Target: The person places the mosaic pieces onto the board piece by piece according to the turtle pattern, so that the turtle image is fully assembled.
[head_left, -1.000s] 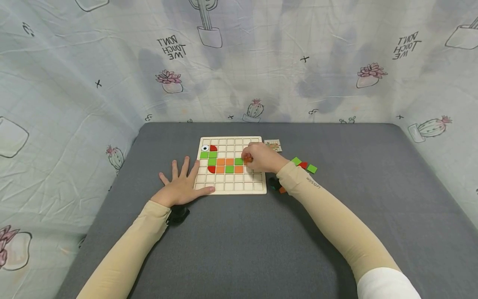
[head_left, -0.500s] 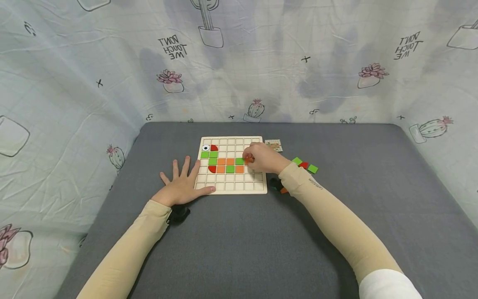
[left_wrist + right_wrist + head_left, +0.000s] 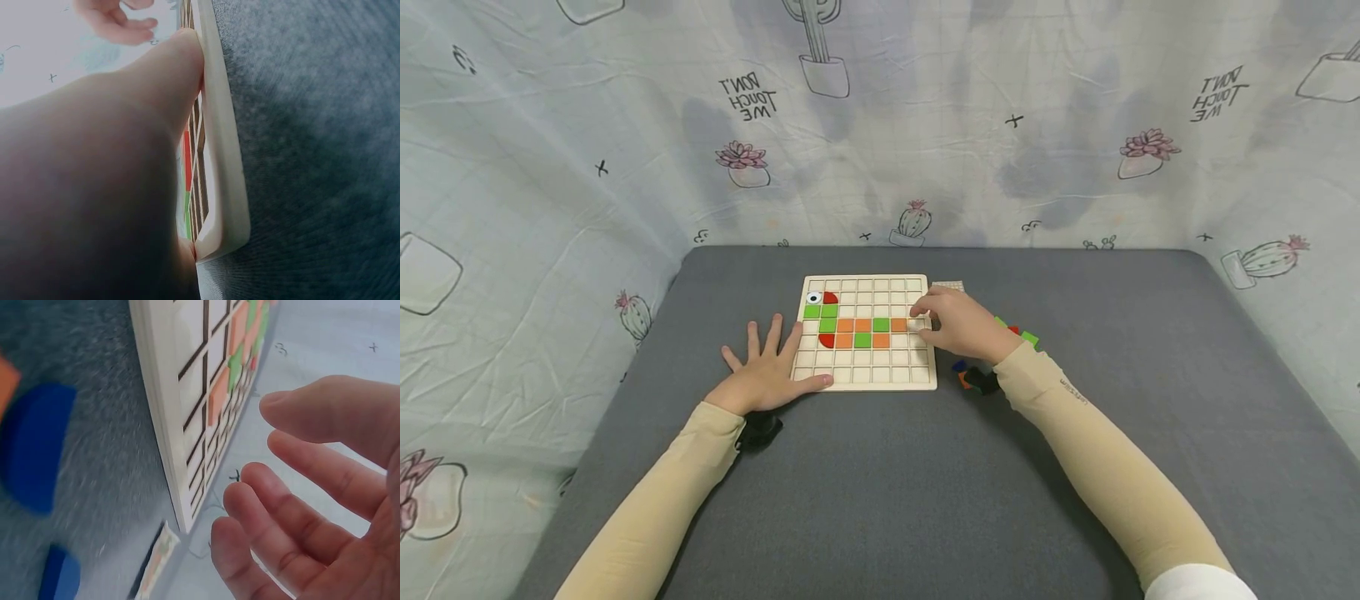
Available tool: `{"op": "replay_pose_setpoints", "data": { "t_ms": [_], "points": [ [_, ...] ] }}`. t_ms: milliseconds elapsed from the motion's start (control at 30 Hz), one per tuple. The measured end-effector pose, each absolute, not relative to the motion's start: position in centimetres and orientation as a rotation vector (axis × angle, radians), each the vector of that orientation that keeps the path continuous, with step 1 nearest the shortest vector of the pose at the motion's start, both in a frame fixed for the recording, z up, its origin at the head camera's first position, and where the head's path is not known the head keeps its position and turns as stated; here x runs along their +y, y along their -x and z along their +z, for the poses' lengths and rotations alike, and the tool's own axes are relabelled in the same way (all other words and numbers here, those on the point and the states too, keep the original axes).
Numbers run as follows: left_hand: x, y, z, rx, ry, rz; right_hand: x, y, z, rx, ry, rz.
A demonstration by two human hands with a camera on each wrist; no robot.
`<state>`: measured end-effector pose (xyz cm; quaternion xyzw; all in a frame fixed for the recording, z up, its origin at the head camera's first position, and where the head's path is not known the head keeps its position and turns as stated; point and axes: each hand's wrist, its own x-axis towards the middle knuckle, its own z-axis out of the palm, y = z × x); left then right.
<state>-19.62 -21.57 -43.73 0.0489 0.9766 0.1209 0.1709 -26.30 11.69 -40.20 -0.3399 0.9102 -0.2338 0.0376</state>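
Gridded board: pale panel; lies flat on the grey table, between the two hands.
Left hand: fingers spread and grasping nothing; thumb rests on the near edge of the board; index fingertip meets its left edge.
Right hand: released; fingers loosely bent, thumb apart, nothing between them; positioned over the board's right edge.
End tile: orange; seated at the right end of the upper long row, just beside the right fingertips.
Eye tile: white with a dark centre; upper left of the pattern, beside a red rounded tile.
Loose pieces: green tile partly behind the right wrist; blue pieces right of the board.
Printed card: beyond the right hand, partly hidden.
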Motion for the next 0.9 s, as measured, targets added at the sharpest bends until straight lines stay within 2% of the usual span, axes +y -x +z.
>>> {"op": "replay_pose_setpoints", "data": {
  "t_ms": [533,900],
  "points": [
    [-21.7,19.6,-44.0,2.781,-0.162,0.362,16.7,23.1,-40.0,2.861,0.942,-0.767],
    [-21.8,19.6,-44.2,2.782,-0.154,0.358,19.4,22.6,-39.3,2.916,0.888,-0.750]
  ]
}}
